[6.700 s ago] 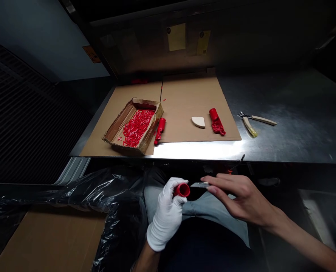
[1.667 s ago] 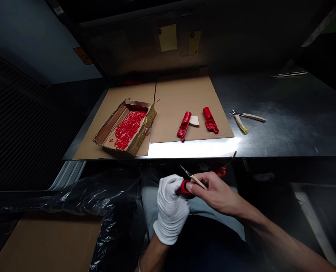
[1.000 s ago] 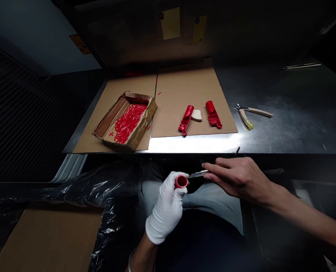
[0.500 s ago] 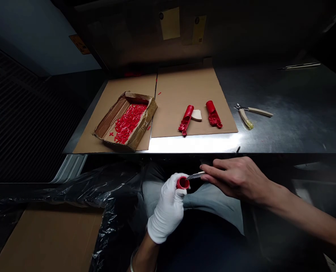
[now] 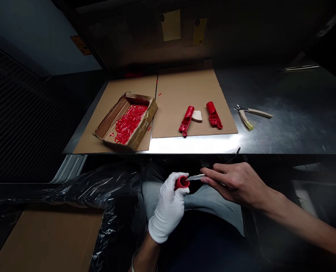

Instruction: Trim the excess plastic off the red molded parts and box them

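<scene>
My left hand (image 5: pixel 169 207), in a white glove, is wrapped round a red plastic tube-shaped part (image 5: pixel 182 182) over my lap. The part's round open end faces up toward me, and the rest of it is hidden by the glove. My bare right hand (image 5: pixel 236 182) grips a utility knife (image 5: pixel 196 176), its blade pointing left. The blade's tip is at the rim of the red opening; whether it touches I cannot tell. On the cardboard lie two similar red parts, a left one (image 5: pixel 187 121) beside a cream-coloured piece (image 5: pixel 196 116) and a right one (image 5: pixel 214 115).
A worn cardboard box (image 5: pixel 141 132) with many small red scraps (image 5: pixel 129 122) stands on the left cardboard sheet. Nippers with pale handles (image 5: pixel 260 112) lie on the metal bench (image 5: pixel 292 132). Thin tools (image 5: pixel 299 68) rest at the back right. A plastic-lined carton (image 5: pixel 48 238) is at lower left.
The right hand and knife have dropped slightly, and the blade lies flatter at the red rim. The left hand has tilted the red part a little.
</scene>
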Tool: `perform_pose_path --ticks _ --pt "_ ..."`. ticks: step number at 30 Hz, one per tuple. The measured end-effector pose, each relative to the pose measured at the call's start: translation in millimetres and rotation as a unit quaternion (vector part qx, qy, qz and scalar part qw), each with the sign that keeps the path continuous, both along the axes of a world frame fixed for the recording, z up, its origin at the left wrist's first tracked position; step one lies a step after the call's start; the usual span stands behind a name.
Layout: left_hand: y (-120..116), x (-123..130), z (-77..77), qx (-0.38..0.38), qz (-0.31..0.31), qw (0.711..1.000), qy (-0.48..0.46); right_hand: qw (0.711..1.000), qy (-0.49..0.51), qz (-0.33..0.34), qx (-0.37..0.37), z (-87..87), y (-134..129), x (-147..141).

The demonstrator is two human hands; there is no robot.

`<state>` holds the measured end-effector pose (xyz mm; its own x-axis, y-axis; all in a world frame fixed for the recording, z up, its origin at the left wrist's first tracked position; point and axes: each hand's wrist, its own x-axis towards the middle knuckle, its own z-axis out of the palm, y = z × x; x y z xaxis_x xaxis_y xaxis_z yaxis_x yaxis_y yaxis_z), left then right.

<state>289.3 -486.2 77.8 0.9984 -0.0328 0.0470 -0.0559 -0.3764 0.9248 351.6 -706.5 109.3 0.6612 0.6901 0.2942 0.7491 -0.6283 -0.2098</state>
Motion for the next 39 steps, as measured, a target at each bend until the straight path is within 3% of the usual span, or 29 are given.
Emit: perform_pose_path --ticks 4,6,10,14,16,20,23,27,30,32,35,39 --pt "1 0 0.0 -0.011 0.037 0.999 0.024 0.997 0.069 -0.015 0.023 -3.3 0 -5" --pt "2 0 -0.6 -0.015 0.049 0.998 0.025 0.984 0.174 -0.004 0.050 -1.3 0 -4" --pt "3 0 -3.1 -0.008 0.058 0.998 0.008 0.895 0.426 -0.003 0.135 2.1 8 0" --pt "0 0 -3.9 -0.021 0.048 0.999 -0.004 0.857 0.471 -0.041 0.204 -4.6 34 -1" --pt "3 -3 -4.3 -0.044 0.038 0.998 0.018 0.863 0.466 -0.019 0.196 -8.2 49 5" --pt "12 -11 -11.0 -0.156 0.040 0.984 0.080 0.934 0.307 -0.077 0.166 -3.0 80 47" --pt "15 -11 -15.6 -0.302 0.104 0.939 0.126 0.957 0.221 -0.102 0.159 9.9 110 85" --pt "22 -7 -17.1 -0.495 0.185 0.818 0.228 0.976 0.141 -0.106 0.126 20.4 134 117" --pt "35 -6 -23.9 -0.608 0.195 0.717 0.280 0.982 0.087 -0.152 0.077 18.8 116 136" --pt "43 -6 -30.9 -0.661 0.173 0.668 0.295 0.977 0.054 -0.203 0.035 14.3 90 151" --pt "46 -7 -36.8 -0.688 0.163 0.639 0.302 0.976 0.032 -0.213 -0.044 4.1 54 171" --pt "39 -7 -29.6 -0.676 0.183 0.651 0.294 0.975 0.009 -0.180 -0.127 -5.2 42 181"
